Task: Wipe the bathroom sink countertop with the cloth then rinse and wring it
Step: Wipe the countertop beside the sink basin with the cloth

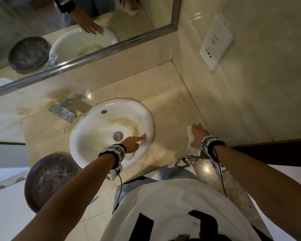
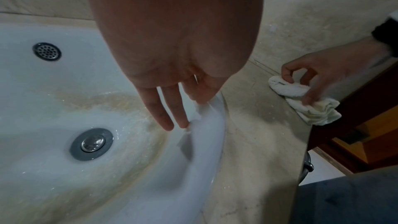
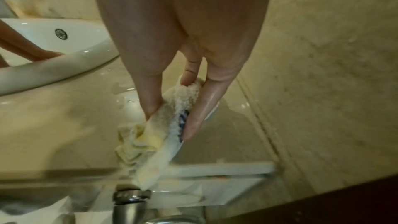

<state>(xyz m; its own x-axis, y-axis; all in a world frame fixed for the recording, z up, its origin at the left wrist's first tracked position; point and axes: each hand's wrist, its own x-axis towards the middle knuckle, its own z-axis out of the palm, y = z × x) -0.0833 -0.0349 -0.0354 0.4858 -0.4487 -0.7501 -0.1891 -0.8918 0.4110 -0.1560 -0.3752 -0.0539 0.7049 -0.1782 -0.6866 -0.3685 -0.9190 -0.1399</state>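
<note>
At nine o'clock in the head view we saw a dark round bowl (image 1: 51, 178) by the counter's near edge, with the tap (image 1: 63, 110) at ten o'clock against the back wall. Our left hand (image 1: 132, 143) lay relaxed and unclenched, straight fingers (image 2: 160, 108) resting on the inner right wall of the white sink (image 1: 87, 136), holding nothing. The left wrist view alone showed the drain plug (image 2: 91, 144) and overflow grille (image 2: 47, 51) close up, and brownish staining in the basin. At three o'clock our right hand (image 1: 197, 135) grasped the cloth (image 1: 191, 144), pressing it on the countertop (image 1: 167, 101) near the side wall, at the front edge. Only the right wrist view showed its fingers (image 3: 150, 91) pinching the bunched, yellow-stained cloth, blue marks on its edge, and a chrome ring fitting (image 3: 132, 197) below. The counter was glossy beige stone, wet in patches; a mirror (image 1: 76, 23) hung behind and a socket plate (image 1: 216, 42) on the right wall.
</note>
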